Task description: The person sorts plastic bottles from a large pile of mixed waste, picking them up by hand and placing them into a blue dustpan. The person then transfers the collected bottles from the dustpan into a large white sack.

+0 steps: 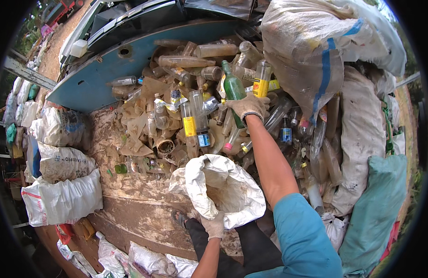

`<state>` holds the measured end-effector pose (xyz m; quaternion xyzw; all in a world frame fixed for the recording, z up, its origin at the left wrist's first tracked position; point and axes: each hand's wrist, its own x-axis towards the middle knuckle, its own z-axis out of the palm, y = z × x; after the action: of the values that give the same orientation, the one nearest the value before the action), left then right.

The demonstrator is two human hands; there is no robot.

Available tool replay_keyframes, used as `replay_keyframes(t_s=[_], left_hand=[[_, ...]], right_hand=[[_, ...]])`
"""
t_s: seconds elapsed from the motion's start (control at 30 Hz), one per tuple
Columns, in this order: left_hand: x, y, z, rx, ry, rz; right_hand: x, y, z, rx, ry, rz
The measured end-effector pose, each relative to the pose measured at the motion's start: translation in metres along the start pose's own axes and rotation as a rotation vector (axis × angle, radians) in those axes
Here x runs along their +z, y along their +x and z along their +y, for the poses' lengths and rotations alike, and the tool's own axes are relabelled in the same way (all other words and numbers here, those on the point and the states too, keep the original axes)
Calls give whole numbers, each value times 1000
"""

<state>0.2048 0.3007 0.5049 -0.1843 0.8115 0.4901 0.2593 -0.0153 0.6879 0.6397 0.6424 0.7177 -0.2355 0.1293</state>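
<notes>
My right hand [249, 107], in a beige work glove, reaches over a heap of bottles and is closed around the lower body of a green glass bottle [234, 85]. A clear bottle with a yellow label [261, 85] stands against the far side of that glove; whether the fingers also hold it is hidden. My left hand [214, 226], gloved too, grips the near rim of a white woven sack [200, 173]. The sack's mouth gapes upward, and its dirty inside shows no bottle from here. Beyond it lie two clear bottles, one with a yellow label [189, 126], one with a blue label [203, 140].
Broken glass and brown shards [135, 134] spread left of the bottles. A curved blue panel [93, 85] bounds the far left. A bulging sack with a blue stripe [302, 51] leans in from the far right. Filled white sacks [65, 199] line the left side; a green sack [373, 213] stands right.
</notes>
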Motion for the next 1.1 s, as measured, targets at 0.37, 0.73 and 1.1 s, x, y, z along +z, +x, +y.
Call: replay_keyframes(t_s=[0.37, 0.73, 1.1], left_hand=[[10, 2, -46, 130, -22, 47], [-8, -28, 8, 8, -2, -79], [-18, -45, 5, -98, 2, -86]], right_hand=[[9, 19, 60, -384, 96, 11], [10, -8, 4, -101, 138, 93], [3, -11, 4, -102, 40, -35]])
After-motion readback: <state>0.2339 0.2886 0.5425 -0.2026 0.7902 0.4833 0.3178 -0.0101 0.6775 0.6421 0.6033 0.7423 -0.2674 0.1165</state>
